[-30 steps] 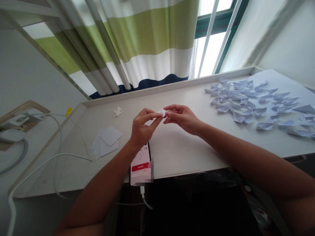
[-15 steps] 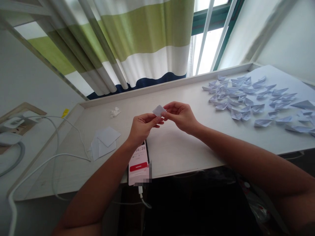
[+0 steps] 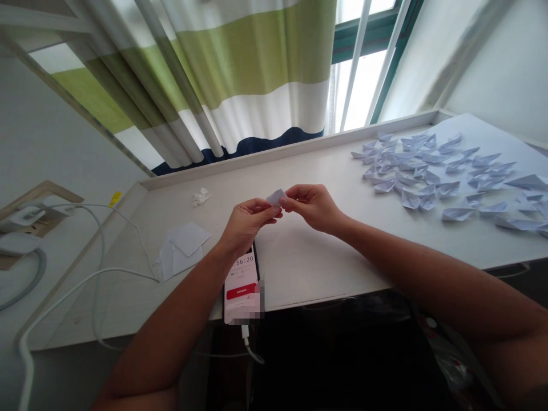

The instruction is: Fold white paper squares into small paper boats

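Note:
A small folded piece of white paper (image 3: 275, 197) is pinched between both hands above the middle of the desk. My left hand (image 3: 252, 220) grips its lower left edge between thumb and fingers. On the other side, my right hand (image 3: 310, 205) has thumb and fingertips closed on the right edge. The fingers cover part of the paper, so its full folded shape is hidden. Below my left wrist lies a phone (image 3: 240, 285) with a lit screen. Several folded paper boats (image 3: 411, 197) spread over the right side of the desk.
Flat white paper sheets (image 3: 182, 251) lie stacked at the left, with a crumpled bit of paper (image 3: 201, 197) behind them. White cables (image 3: 89, 277) run from a power socket (image 3: 34, 217) across the left end. A raised rim (image 3: 240, 158) borders the desk below the curtain (image 3: 265, 57).
Less of the folded paper shows between the hands, and its outline has flattened. The right hand's fingers have curled in and shifted slightly lower. Phone, sheets and boats stay put.

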{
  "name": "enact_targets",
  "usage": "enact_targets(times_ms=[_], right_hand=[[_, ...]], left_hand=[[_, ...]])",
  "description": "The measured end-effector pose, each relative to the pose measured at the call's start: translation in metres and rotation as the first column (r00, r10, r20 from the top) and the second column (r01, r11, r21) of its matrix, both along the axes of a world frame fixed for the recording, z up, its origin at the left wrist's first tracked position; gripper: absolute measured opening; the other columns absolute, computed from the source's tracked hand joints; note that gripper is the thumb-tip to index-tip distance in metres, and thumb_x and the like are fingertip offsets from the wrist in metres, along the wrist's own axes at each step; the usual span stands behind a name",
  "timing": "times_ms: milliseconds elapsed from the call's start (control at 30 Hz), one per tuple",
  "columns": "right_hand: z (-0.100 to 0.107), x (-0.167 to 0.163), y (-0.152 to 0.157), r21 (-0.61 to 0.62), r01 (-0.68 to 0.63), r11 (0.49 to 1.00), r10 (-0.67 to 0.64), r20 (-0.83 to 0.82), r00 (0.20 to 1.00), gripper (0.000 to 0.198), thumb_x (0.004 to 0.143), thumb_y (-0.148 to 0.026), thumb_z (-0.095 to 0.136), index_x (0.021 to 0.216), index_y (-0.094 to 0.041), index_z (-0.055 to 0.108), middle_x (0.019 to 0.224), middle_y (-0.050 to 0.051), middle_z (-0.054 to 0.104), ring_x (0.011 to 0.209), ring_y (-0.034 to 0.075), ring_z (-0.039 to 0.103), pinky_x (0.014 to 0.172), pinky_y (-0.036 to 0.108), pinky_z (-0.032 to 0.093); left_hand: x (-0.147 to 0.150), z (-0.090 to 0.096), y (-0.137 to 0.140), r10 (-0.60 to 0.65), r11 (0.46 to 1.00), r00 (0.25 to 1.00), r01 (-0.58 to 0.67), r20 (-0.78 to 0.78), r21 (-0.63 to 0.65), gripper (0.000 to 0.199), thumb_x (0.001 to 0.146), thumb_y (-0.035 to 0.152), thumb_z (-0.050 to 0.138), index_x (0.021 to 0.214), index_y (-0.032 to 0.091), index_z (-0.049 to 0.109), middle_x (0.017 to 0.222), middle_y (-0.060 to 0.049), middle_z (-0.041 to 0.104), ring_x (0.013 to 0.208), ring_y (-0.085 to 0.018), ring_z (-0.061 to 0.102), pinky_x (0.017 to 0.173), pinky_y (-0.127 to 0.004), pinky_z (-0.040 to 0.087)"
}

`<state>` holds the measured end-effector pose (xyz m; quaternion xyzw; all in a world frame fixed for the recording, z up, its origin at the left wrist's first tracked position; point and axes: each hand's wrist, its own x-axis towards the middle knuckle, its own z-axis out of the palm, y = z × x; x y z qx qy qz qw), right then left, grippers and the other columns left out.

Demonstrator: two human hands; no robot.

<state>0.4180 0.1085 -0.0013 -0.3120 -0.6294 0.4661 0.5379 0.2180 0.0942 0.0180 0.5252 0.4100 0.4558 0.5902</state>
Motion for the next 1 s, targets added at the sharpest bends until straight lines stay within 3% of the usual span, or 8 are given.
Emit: enact_targets(times_ms=[233, 367, 433, 500, 600, 1000], right_hand=[[-0.004, 0.000, 0.000, 0.049, 0.015, 0.999, -0.020, 0.111, 0.994, 0.047, 0.085, -0.063, 0.087, 0.082, -0.017, 0.077, 0.074, 0.004, 0.075, 0.069, 0.016, 0.067, 0.062, 0.031, 0.053], [-0.005, 0.001, 0.000, 0.133, 0.029, 0.991, -0.056, 0.201, 0.978, 0.042, 0.094, -0.060, 0.079, 0.093, -0.018, 0.077, 0.083, 0.005, 0.076, 0.075, 0.017, 0.069, 0.070, 0.035, 0.059], [-0.005, 0.004, 0.000, 0.289, 0.048, 0.956, -0.120, 0.235, 0.965, 0.036, 0.097, -0.053, 0.079, 0.111, -0.021, 0.077, 0.100, 0.006, 0.077, 0.088, 0.019, 0.072, 0.080, 0.037, 0.063], [-0.005, 0.007, 0.001, 0.468, 0.014, 0.884, -0.159, 0.273, 0.949, 0.033, 0.098, -0.044, 0.081, 0.123, -0.024, 0.075, 0.115, 0.007, 0.074, 0.101, 0.021, 0.072, 0.088, 0.040, 0.063], [-0.005, 0.011, 0.003, 0.595, -0.073, 0.800, -0.179, 0.354, 0.918, 0.020, 0.102, -0.036, 0.077, 0.120, -0.028, 0.078, 0.119, 0.007, 0.071, 0.107, 0.023, 0.070, 0.093, 0.042, 0.062], [-0.003, 0.009, 0.000, 0.491, -0.022, 0.871, -0.165, 0.334, 0.928, 0.011, 0.099, -0.037, 0.079, 0.105, -0.029, 0.082, 0.111, 0.006, 0.075, 0.101, 0.024, 0.071, 0.091, 0.044, 0.060]], left_hand=[[-0.004, 0.003, -0.002, -0.089, 0.996, 0.995, 0.088, -0.036, -0.016, 0.040, 0.076, 0.044, 0.098, 0.096, 0.016, 0.080, 0.089, -0.009, 0.085, 0.081, -0.022, 0.081, 0.085, -0.038, 0.065], [-0.005, 0.004, -0.002, -0.092, 0.996, 0.992, 0.092, -0.091, 0.004, 0.044, 0.082, 0.056, 0.092, 0.095, 0.016, 0.079, 0.086, -0.009, 0.083, 0.085, -0.025, 0.083, 0.080, -0.038, 0.066], [-0.007, 0.003, 0.000, -0.077, 0.997, 0.992, 0.079, -0.103, 0.018, 0.043, 0.083, 0.056, 0.092, 0.096, 0.017, 0.080, 0.092, -0.009, 0.084, 0.093, -0.026, 0.083, 0.080, -0.036, 0.066], [-0.008, 0.001, 0.002, -0.051, 0.998, 0.995, 0.054, -0.089, 0.030, 0.041, 0.083, 0.056, 0.092, 0.095, 0.019, 0.081, 0.097, -0.008, 0.084, 0.097, -0.026, 0.082, 0.081, -0.036, 0.066], [-0.008, -0.001, 0.003, -0.022, 1.000, 0.999, 0.023, -0.047, 0.017, 0.042, 0.079, 0.055, 0.095, 0.097, 0.019, 0.082, 0.094, -0.007, 0.084, 0.091, -0.023, 0.081, 0.083, -0.037, 0.067], [-0.006, -0.001, 0.001, -0.009, 1.000, 0.999, 0.009, 0.041, -0.007, 0.038, 0.079, 0.046, 0.096, 0.104, 0.020, 0.084, 0.100, -0.007, 0.085, 0.093, -0.022, 0.082, 0.088, -0.038, 0.068]])
